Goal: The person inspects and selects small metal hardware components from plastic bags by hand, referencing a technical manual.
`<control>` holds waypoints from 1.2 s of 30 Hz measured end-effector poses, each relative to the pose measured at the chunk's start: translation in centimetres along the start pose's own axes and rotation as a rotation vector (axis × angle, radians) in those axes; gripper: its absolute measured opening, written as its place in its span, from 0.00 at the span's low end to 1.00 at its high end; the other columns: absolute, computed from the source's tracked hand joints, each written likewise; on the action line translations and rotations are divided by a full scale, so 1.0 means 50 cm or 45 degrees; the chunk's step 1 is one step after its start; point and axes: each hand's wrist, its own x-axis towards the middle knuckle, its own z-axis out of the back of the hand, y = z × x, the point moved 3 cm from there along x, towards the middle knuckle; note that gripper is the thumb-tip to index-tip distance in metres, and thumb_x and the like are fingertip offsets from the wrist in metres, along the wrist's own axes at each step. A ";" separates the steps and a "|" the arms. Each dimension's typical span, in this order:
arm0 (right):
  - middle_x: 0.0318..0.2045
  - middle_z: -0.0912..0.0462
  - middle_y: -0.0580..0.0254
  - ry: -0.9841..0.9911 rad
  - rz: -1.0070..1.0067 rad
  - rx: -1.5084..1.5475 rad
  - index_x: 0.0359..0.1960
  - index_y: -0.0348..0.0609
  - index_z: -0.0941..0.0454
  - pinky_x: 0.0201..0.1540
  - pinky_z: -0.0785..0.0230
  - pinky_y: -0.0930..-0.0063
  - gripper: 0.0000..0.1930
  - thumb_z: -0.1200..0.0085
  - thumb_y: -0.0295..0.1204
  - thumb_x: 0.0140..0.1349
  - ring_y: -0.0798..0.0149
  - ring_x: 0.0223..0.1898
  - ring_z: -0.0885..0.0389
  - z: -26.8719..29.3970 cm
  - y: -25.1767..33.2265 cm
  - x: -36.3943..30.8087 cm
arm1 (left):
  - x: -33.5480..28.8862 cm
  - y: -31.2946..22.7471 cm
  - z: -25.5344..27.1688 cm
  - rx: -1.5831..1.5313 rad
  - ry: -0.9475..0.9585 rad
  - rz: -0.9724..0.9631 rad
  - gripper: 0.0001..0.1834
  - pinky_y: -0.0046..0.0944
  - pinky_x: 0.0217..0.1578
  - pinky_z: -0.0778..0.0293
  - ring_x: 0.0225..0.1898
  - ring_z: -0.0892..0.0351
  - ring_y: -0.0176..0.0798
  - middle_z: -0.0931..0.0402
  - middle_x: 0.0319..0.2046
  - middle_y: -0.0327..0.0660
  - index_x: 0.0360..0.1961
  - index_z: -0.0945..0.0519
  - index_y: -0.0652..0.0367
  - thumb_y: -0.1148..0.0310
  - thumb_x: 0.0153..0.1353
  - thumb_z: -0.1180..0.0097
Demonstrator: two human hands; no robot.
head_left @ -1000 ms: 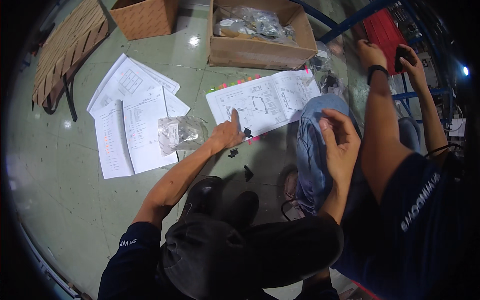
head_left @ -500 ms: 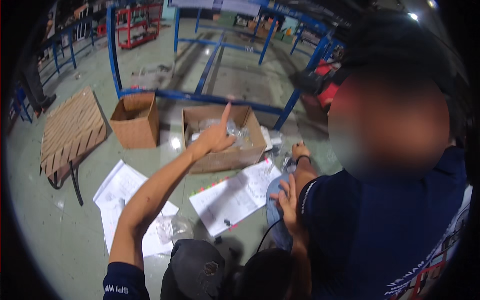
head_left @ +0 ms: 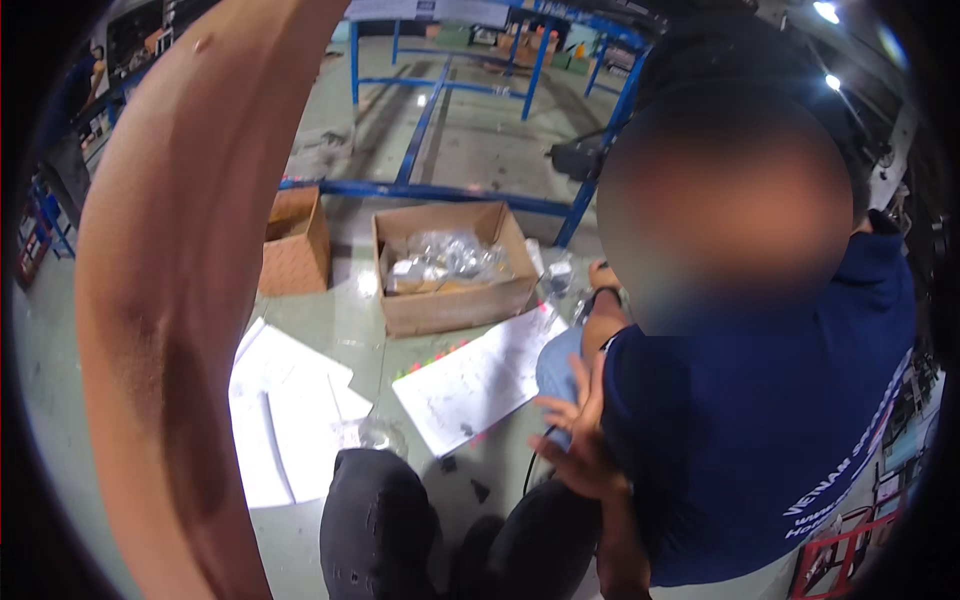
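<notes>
Pale green floor (head_left: 362, 350) is stretching out under everything, and a blue metal frame (head_left: 430, 193) is standing well beyond the right hand (head_left: 578, 440). That hand is showing widely spread fingers, gripping nothing that I'm seeing, just beside a co-worker (head_left: 760, 430). Now the left forearm (head_left: 180, 300) is looming large, but its hand is lying out of sight, so I cannot tell what it's holding! Ahead and left of the right hand, an open booklet (head_left: 480, 385) is lying flat; small black parts (head_left: 480, 490) are sitting left of that hand. Farther left, loose papers (head_left: 260, 450) are spreading, and beyond the booklet, a carton (head_left: 455, 318) is holding clear bags (head_left: 450, 255).
</notes>
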 end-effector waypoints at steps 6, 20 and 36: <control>0.71 0.71 0.43 -0.105 -0.023 0.020 0.70 0.44 0.75 0.59 0.38 0.46 0.62 0.32 0.40 0.49 0.39 0.68 0.49 0.044 -0.044 -0.012 | -0.179 0.329 -0.366 -0.482 0.232 -0.059 0.15 0.27 0.24 0.32 0.22 0.27 0.28 0.21 0.27 0.38 0.42 0.27 0.59 0.58 0.63 0.47; 0.52 0.24 0.57 -0.213 -0.570 0.476 0.57 0.40 0.30 0.51 0.33 0.73 0.21 0.46 0.31 0.63 0.66 0.51 0.23 -0.132 -0.352 -0.041 | -0.739 0.847 -0.785 -1.248 0.367 0.877 0.09 0.20 0.25 0.32 0.26 0.26 0.24 0.18 0.38 0.43 0.30 0.29 0.53 0.70 0.60 0.39; 0.42 0.22 0.47 0.070 -0.619 -0.917 0.46 0.41 0.24 0.46 0.30 0.57 0.19 0.38 0.30 0.51 0.46 0.44 0.24 -0.265 -0.592 -0.223 | -1.064 0.952 -0.884 -1.299 0.099 1.100 0.09 0.23 0.30 0.31 0.28 0.28 0.22 0.24 0.25 0.33 0.31 0.26 0.58 0.76 0.56 0.35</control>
